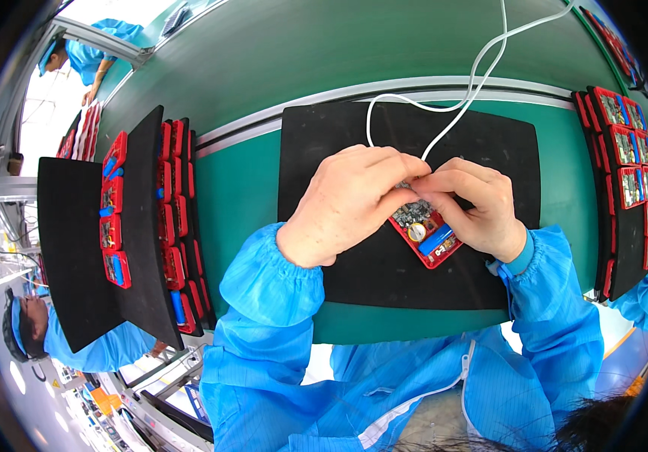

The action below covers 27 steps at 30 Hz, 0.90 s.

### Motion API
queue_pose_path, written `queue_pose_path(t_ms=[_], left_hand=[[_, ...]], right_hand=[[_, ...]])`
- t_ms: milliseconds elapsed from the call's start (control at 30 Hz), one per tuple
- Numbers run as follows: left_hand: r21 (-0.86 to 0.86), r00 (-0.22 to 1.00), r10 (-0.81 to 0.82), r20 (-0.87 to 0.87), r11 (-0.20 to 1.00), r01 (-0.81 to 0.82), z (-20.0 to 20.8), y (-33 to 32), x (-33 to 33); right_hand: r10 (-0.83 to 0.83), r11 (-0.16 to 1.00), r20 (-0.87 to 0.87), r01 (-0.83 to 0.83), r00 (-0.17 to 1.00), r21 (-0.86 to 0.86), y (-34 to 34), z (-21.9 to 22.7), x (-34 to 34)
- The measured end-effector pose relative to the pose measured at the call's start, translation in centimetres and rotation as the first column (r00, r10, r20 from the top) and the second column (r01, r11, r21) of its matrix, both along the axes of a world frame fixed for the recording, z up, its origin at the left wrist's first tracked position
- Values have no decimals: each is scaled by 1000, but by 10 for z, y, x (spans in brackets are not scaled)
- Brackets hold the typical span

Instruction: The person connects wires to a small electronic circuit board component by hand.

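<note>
Both my hands meet over a red-framed circuit board unit (452, 247), which lies tilted on a black mat (384, 279). A blue cylindrical cell (435, 239) and a round, coin-like part (416, 231) show at its near end. My left hand (354, 200) comes over the far left of the unit, thumb and forefinger pinched. My right hand (482, 203) is closed from the right, its fingertips against the left ones. A white cable (452, 124) runs down to the fingertips, and another stretch of it passes behind my left hand. Whatever the fingertips pinch is hidden.
Black boards (143, 226) with red-framed units (113, 233) stand at the left. More such units (629, 147) are stacked on the right. Two people in blue, one person (98, 56) at far left and another person (75, 331) lower left, are nearby. A metal rail (256, 117) crosses behind the mat.
</note>
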<state>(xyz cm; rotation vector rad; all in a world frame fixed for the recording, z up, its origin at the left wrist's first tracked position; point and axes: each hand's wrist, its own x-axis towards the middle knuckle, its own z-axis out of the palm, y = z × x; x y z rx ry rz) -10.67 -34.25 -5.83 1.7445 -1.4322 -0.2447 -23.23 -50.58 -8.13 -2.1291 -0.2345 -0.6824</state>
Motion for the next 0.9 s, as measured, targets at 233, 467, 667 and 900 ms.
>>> queue_pose_path(t_ms=[233, 467, 667, 900], left_hand=[[-24, 994, 100, 52, 995, -99, 11, 0, -15], [-47, 940, 231, -252, 967, -250, -5, 13, -28], [-50, 923, 296, -247, 947, -317, -11, 11, -34], [-63, 932, 289, -218, 949, -309, -15, 12, -32]], right_hand=[[-29, 986, -21, 32, 999, 165, 8, -3, -3], [-18, 993, -43, 23, 999, 120, 1, -8, -2], [-35, 997, -8, 35, 999, 62, 1, -10, 0], [-29, 999, -30, 30, 999, 37, 0, -11, 0]])
